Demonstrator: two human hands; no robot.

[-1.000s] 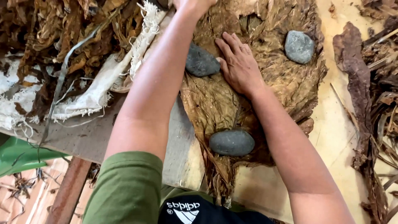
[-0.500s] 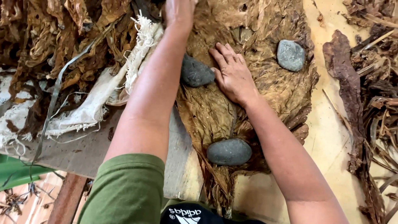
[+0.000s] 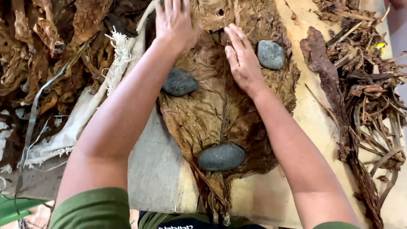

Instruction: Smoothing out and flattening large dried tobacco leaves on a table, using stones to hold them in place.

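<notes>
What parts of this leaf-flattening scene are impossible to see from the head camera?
- Left hand: fingertips cut off by the top edge.
- Big dried leaf: its far end runs past the top edge; parts lie hidden under the three grey stones and both hands.
- Right hand: palm faces down, so nothing beneath it shows.
- Stem pile: cut off by the right edge.

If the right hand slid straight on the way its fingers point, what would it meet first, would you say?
The right hand lies flat on the dried brown leaf, fingers aimed at the far end. Ahead is only more leaf, up to the picture's edge, seemingly.
</notes>
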